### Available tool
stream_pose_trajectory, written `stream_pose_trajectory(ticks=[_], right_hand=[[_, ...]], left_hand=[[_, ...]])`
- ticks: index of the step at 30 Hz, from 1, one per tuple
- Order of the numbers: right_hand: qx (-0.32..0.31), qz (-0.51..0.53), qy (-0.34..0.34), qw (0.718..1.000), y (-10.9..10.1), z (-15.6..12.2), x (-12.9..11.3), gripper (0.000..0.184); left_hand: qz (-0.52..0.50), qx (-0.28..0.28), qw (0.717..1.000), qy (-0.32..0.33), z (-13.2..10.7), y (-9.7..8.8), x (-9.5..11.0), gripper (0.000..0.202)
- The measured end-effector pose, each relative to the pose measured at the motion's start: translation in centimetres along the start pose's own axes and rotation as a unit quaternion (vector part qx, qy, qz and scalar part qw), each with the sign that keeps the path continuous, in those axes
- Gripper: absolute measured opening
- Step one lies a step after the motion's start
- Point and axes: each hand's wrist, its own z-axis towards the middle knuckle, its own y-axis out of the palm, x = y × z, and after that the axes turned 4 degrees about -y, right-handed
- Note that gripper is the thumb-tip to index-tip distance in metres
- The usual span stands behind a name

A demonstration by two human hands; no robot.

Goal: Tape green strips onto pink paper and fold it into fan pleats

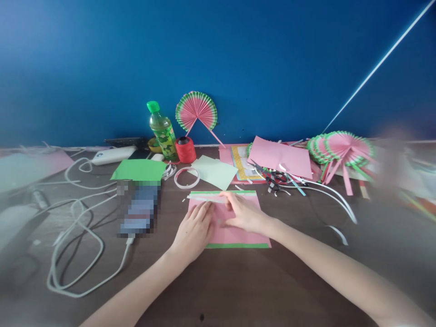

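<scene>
Pink paper (pixel 241 235), green-edged, lies flat on the brown table (pixel 218 286) beneath both hands. From my remote view, the left hand (pixel 195 228) rests palm-down, fingers extended; the right hand (pixel 244 213) curls at the white strip (pixel 200 197), and I cannot tell whether it pinches. I judge the paper light, flexible and easily creased, best held by its edges.

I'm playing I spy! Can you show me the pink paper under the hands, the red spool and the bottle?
Pink paper (pixel 238 237), head view: its bare lower part.
Red spool (pixel 185 151), head view: the middle of its side.
Bottle (pixel 165 136), head view: its label.
</scene>
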Motion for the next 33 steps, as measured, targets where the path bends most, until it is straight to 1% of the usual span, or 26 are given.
stream_pose_trajectory(ticks=[2, 5, 9, 13, 16, 19, 21, 22, 24, 28, 33], right_hand=[[-0.015, 0.007, 0.015, 1.000, -0.8, -0.5, 0.4, 0.070], [-0.042, 0.019, 0.030, 0.998, -2.2, -1.2, 1.6, 0.072], [-0.034, -0.007, 0.045, 0.998, -3.8, -1.9, 3.6, 0.077], [-0.043, -0.004, 0.056, 0.998, -4.4, -1.9, 4.6, 0.079], [-0.049, -0.011, 0.044, 0.998, -4.6, -1.6, 4.6, 0.077], [-0.055, -0.013, 0.025, 0.998, -4.9, -1.3, 4.4, 0.075], [-0.058, -0.010, 0.014, 0.998, -5.0, -1.2, 4.2, 0.073], [-0.057, -0.010, 0.008, 0.998, -5.0, -1.3, 4.1, 0.072], [-0.052, -0.015, -0.001, 0.999, -5.0, -1.4, 4.1, 0.069], [-0.034, -0.055, -0.023, 0.998, -4.4, -1.6, 4.4, 0.068], [-0.026, -0.083, -0.082, 0.993, -3.7, -1.2, 5.4, 0.071]], left_hand=[[-0.015, -0.006, 1.000, -0.010, -0.1, -0.1, -0.3, 0.043], [-0.032, -0.018, 0.999, -0.022, -0.1, -0.4, -0.4, 0.044], [-0.061, -0.034, 0.997, -0.021, -0.1, -0.8, -0.9, 0.042], [-0.055, -0.044, 0.997, -0.002, -0.7, -1.1, -2.1, 0.039], [-0.031, -0.026, 0.999, 0.005, -1.2, -1.2, -2.6, 0.036], [-0.025, -0.012, 1.000, 0.014, -0.9, -1.3, -2.0, 0.037], [-0.042, -0.022, 0.998, 0.052, -0.3, -1.3, -1.1, 0.039], [-0.057, -0.032, 0.994, 0.083, 0.1, -1.2, -0.5, 0.039], [-0.087, -0.047, 0.989, 0.110, 0.9, -1.0, 0.4, 0.040], [-0.127, -0.055, 0.984, 0.113, 1.7, -0.4, 1.4, 0.042], [-0.154, -0.049, 0.982, 0.100, 1.5, 0.2, 1.2, 0.042]])
